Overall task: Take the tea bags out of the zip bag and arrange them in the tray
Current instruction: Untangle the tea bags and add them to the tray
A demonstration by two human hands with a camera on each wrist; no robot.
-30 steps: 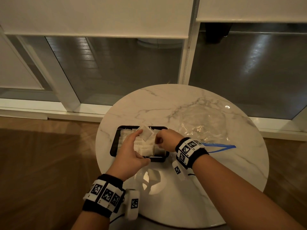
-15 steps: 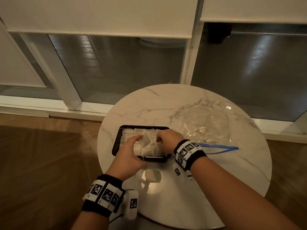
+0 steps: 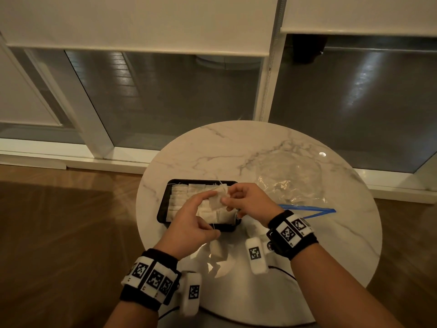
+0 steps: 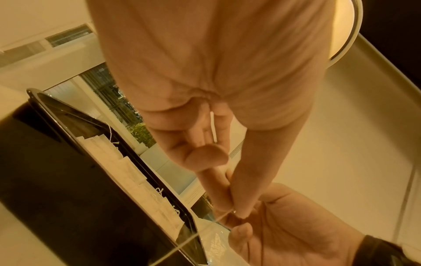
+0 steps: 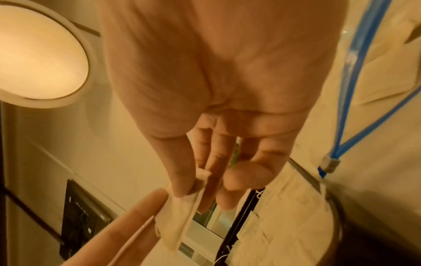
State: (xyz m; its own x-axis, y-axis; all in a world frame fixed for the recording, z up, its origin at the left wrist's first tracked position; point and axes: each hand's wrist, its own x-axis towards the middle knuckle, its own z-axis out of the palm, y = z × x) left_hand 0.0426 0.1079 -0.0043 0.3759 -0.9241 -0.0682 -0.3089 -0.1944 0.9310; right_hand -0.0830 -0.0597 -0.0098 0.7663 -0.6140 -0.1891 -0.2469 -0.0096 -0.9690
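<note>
A small white tea bag (image 3: pixel 217 199) hangs just above the black tray (image 3: pixel 162 210), held from both sides. My left hand (image 3: pixel 211 194) pinches its left edge between thumb and index finger, and my right hand (image 3: pixel 225 199) pinches its right edge. In the right wrist view the tea bag (image 5: pixel 176 221) droops from my right hand (image 5: pixel 193 189). The left wrist view shows my left hand (image 4: pixel 232 210) pinching by the tray (image 4: pixel 145 167). Rows of tea bags (image 3: pixel 186 197) fill the tray. The clear zip bag (image 3: pixel 290 181) lies flat to the right, its blue zip (image 3: pixel 307 209) open.
The round marble table (image 3: pixel 248 143) stands before a window with white frames and half-lowered blinds. A bright lamp reflection (image 3: pixel 214 261) lies on the table in front of the tray. Wood floor surrounds the table.
The tea bag has risen from the tray rows. My right hand has turned up out of the tray and taken hold of the bag's right edge, while the left hand keeps its hold.
</note>
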